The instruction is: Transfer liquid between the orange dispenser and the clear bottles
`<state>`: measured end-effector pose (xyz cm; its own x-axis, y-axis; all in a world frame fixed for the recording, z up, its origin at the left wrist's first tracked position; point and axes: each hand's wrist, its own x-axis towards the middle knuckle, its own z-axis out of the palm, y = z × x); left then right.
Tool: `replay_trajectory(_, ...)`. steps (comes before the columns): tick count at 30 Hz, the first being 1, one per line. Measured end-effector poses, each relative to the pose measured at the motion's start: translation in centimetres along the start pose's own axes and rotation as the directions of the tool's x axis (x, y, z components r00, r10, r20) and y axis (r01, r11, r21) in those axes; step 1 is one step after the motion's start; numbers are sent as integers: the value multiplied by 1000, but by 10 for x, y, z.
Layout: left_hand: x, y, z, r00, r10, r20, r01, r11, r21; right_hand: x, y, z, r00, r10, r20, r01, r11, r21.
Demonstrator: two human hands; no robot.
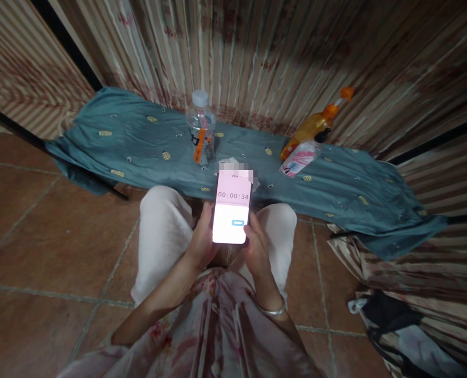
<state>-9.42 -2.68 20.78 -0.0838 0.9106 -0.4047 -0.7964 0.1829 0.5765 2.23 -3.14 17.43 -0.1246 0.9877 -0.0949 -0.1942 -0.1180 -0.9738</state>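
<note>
Between my two hands, above my lap, is a smartphone [232, 210] with a lit screen reading 00:00:34. My left hand [202, 236] is closed around its left edge. Along the right edge my right hand [256, 239] grips it too, the thumb lying over the lower right of the screen near a blue button. Just beyond the phone, a crumpled white tissue-like piece [229, 161] shows in part on the blue-green cloth [139, 142]; the phone hides the rest of it.
A clear plastic bottle [201, 128] stands on the cloth-covered ledge. Right of it lean an orange pump bottle [310, 128] and a pink-and-white bottle [301, 158]. Striped curtains [237, 58] hang behind. Dark metal bars [70, 44] flank the ledge. Dark fabric [391, 312] lies at lower right.
</note>
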Motion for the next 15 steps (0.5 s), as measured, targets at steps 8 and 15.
replay_trajectory(8,1,-2,-2,1000,-11,1,11,1000,3,-3,2,-2,998,24,-66,-29,996,-80)
replay_trajectory(15,2,-2,-1,1000,-1,-15,1,1000,10,-2,6,0,991,47,-125,-63,990,-125)
